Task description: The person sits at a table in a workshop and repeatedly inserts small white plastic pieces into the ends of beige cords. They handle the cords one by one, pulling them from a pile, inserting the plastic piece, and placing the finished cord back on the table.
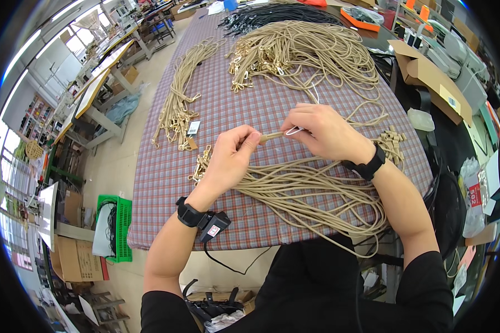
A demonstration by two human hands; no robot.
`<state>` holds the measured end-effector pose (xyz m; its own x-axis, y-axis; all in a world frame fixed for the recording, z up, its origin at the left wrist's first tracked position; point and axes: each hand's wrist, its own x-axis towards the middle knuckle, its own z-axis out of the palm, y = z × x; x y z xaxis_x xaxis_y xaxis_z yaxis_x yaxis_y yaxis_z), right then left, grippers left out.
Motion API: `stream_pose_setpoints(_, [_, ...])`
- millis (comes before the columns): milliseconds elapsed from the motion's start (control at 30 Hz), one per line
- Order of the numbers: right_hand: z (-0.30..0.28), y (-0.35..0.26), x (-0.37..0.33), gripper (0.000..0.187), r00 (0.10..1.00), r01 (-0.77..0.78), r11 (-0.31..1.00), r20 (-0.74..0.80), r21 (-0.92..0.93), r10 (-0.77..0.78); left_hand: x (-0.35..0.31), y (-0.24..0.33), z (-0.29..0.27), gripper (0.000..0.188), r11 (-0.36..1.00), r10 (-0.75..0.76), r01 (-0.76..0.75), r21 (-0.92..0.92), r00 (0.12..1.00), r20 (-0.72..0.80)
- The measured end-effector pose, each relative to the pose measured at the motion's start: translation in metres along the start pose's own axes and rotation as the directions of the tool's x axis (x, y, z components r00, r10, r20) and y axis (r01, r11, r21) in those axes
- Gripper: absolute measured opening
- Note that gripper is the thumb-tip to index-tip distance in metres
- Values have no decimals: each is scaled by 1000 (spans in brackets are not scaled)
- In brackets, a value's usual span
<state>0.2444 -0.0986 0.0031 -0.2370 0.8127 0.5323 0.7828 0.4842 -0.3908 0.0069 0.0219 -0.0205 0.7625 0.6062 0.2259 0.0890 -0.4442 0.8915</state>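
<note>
My left hand (pixel 234 149) pinches one end of a tan cord (pixel 273 135) between thumb and fingers. A short span of the cord runs across to my right hand (pixel 315 126), whose fingers are closed on it. A thin white string (pixel 295 131) loops out at the right fingertips, and part of it rises behind that hand. What sits inside the left pinch is hidden. Beneath both hands lies a bundle of tan cords (pixel 311 188) with gold metal clasps (pixel 201 164) at its left end. Small tan pieces (pixel 393 143) are heaped beside my right wrist.
A checked cloth (pixel 166 205) covers the table. Farther back lie a big pile of tan cords (pixel 322 47), a narrower tan bundle (pixel 180 91) with tags, and black cords (pixel 278 16). An open cardboard box (pixel 428 80) stands right; a green basket (pixel 125 230) is left on the floor.
</note>
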Motion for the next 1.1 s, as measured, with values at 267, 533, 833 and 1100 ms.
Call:
stream_pose_setpoints(267, [0,0,-1,10,1000,-21,999,14,-26,21,0,-5,2,32,1000,3,-3,-9,1000,-7])
stream_pose_setpoints(533, [0,0,-1,11,1000,8,1000,9,-6,-8,3,-5,1,33,993,-53,58,-107,997,53])
stream_pose_setpoints(833, [1,-2,0,6,1000,-6,1000,12,10,6,2,-10,0,26,945,-113,136,-296,989,93])
stream_pose_setpoints(1100, [-6,-3,2,8,987,-153,979,77,136,144,2,-1,3,22,936,-141,149,-320,989,49])
